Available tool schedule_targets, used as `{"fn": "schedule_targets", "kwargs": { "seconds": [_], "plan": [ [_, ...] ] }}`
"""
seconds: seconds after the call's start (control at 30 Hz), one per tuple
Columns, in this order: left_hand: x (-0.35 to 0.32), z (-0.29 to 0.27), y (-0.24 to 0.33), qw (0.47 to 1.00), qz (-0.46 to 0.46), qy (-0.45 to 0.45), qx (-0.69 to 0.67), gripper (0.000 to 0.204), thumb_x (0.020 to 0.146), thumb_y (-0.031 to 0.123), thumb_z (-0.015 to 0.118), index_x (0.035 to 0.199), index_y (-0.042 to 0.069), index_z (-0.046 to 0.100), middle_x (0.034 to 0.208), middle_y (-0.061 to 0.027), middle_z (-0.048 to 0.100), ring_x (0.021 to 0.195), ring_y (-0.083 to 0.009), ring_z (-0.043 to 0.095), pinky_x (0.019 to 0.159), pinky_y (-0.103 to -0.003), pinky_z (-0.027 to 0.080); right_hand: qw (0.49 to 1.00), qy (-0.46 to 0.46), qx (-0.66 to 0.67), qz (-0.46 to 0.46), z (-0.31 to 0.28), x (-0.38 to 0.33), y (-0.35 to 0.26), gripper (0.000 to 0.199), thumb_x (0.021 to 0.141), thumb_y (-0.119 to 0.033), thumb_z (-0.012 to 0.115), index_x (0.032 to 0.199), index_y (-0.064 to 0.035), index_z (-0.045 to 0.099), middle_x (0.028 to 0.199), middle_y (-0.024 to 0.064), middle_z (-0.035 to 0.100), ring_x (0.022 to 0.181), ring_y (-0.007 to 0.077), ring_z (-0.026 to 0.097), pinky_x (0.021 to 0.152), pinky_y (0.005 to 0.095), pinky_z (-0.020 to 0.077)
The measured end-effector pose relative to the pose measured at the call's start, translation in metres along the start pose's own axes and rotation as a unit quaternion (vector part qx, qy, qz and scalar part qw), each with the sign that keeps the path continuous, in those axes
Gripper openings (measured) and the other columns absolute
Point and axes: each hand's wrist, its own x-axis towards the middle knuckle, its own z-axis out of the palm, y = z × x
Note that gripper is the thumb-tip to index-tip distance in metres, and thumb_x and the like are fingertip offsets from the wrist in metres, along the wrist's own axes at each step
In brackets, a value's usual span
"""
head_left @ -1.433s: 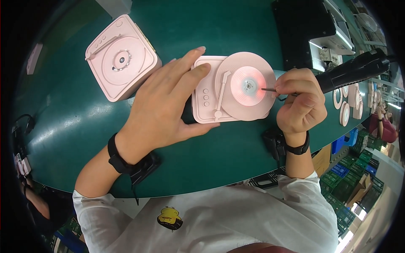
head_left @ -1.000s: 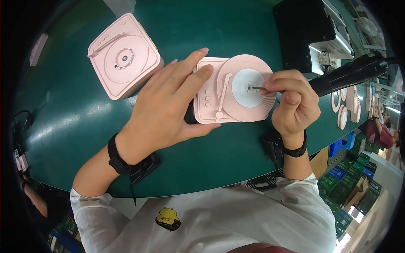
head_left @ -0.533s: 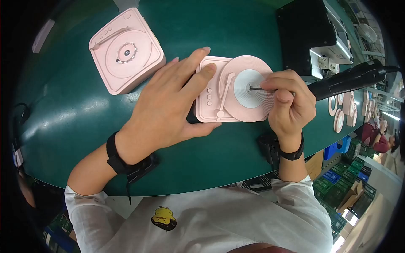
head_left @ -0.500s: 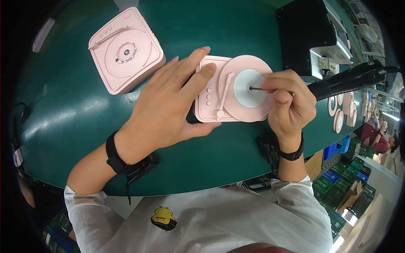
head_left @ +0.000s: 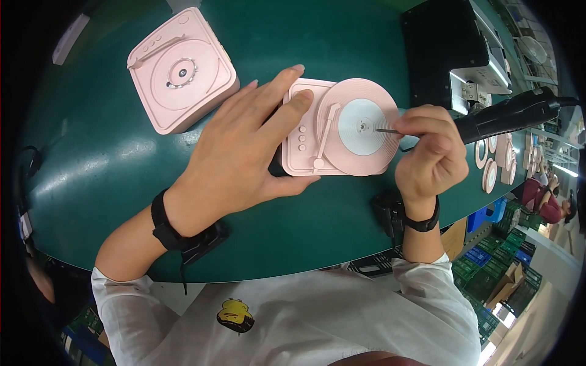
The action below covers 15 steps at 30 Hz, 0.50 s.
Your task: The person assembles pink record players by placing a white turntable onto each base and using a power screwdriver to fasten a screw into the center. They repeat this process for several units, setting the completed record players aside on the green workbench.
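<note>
Compared with the earlier frames, your right hand [head_left: 427, 152] has brought the electric screwdriver [head_left: 506, 116] in until its thin bit meets the hub of the grey disc on the pink turntable unit [head_left: 339, 128]; the second pink unit [head_left: 181, 70] now sits slightly further up and left in view. Your left hand [head_left: 244, 152] lies flat, fingers spread, over the left side of the turntable unit, pressing it against the green bench mat [head_left: 91, 165]. Your right-hand fingers are curled and pressed together around the front of the screwdriver, pinching near the bit. The turntable unit rests at centre bench, between both hands, well apart from the second unit. Judge the unit to be a light, rigid plastic shell that may slide on the mat; the thin tonearm and the platter look fragile. Take hold at the square body edges, not at the tonearm or disc.
</note>
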Motion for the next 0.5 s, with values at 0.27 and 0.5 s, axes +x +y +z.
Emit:
{"fn": "schedule_targets", "kwargs": {
  "seconds": [0.27, 0.5],
  "plan": [
    [0.0, -0.0029, 0.0023, 1.0, 0.0, 0.013, 0.005, 0.093, 0.064, 0.03, 0.094, 0.145, 0.007, 0.054, 0.156, -0.0194, 0.05, 0.129, -0.0392, 0.06, 0.108, -0.049, 0.049, 0.998, -0.015, -0.05, 0.022, -0.0071, -0.0007, -0.004, 0.059, 0.114, -0.038, 0.041, 0.082, 0.0069, 0.062, 0.081, 0.0181, 0.068, 0.067, 0.0191, 0.062, 0.056, 0.026, 0.0479],
    [0.0, -0.0018, 0.0025, 1.0, 0.003, 0.016, 0.023, 0.093, 0.065, 0.03, 0.094, 0.146, 0.007, 0.054, 0.157, -0.0179, 0.05, 0.127, -0.0383, 0.061, 0.105, -0.046, 0.051, 0.998, -0.029, -0.056, 0.013, -0.0086, -0.0006, -0.0034, 0.058, 0.114, -0.036, 0.041, 0.082, 0.0069, 0.062, 0.081, 0.0186, 0.068, 0.066, 0.0189, 0.062, 0.055, 0.0257, 0.0473]
  ]
}}
